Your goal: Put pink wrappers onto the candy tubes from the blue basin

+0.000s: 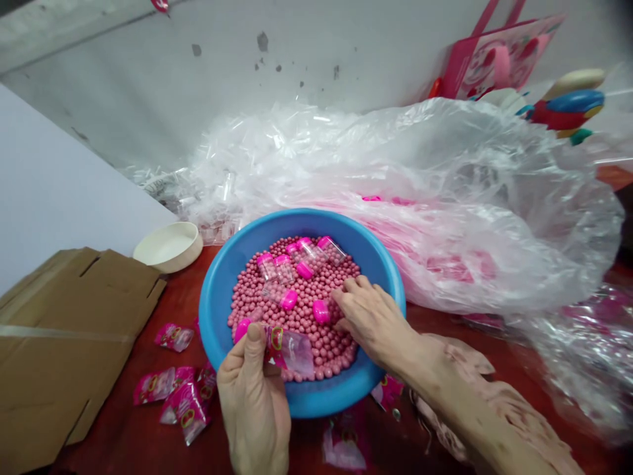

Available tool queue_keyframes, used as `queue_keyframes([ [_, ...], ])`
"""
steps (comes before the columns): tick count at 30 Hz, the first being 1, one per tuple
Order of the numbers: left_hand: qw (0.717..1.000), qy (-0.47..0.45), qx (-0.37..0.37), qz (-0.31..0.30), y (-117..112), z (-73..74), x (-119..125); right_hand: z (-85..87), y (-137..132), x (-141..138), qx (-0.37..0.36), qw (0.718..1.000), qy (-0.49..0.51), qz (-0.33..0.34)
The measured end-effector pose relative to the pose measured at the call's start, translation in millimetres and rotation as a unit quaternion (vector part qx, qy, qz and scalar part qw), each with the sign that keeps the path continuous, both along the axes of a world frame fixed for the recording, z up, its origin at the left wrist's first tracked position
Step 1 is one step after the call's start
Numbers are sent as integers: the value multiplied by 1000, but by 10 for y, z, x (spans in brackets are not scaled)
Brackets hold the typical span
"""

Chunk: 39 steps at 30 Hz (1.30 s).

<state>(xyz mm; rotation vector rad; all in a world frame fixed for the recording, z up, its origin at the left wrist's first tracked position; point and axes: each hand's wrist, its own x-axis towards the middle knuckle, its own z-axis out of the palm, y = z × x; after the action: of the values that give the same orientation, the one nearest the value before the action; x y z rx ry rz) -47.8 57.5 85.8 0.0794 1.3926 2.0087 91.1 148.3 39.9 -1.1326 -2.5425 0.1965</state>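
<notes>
A cream bowl (168, 247) beside flattened cardboard (64, 336), a clear plastic sack (445, 198) behind

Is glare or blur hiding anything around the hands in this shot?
Head view: glare whitens the clear plastic bag, but the left hand, its pink-labelled packet and the right hand over the pink beads look sharp; the wide lens bends the frame edges.

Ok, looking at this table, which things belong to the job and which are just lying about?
Job: left hand holding a clear packet; right hand; pink beads; blue basin; capsules on the beads; packets on the table.

Lying about: cardboard, white bowl, plastic sack, pink bag.
</notes>
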Motion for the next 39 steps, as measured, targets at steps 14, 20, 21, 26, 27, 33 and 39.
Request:
queue_keyframes([
  [14,998,-19,31,-50,-1,-17,-56,279,-233,152,-17,993,101,57],
  [20,997,13,12,-76,7,-6,-30,658,-524,203,-85,969,218,84],
  [21,996,17,9,-81,10,-4,-28,673,-534,208,-90,969,216,84],
  [26,995,33,0,-96,34,-11,-25,597,-543,331,-77,972,204,92],
  [27,995,36,-1,-96,37,-16,-26,578,-547,365,-75,973,197,96],
  [33,990,46,-9,-131,6,-38,-24,565,-578,396,-74,977,181,88],
  [39,986,59,-8,-158,-11,-26,-16,497,-573,329,-30,982,167,79],
])
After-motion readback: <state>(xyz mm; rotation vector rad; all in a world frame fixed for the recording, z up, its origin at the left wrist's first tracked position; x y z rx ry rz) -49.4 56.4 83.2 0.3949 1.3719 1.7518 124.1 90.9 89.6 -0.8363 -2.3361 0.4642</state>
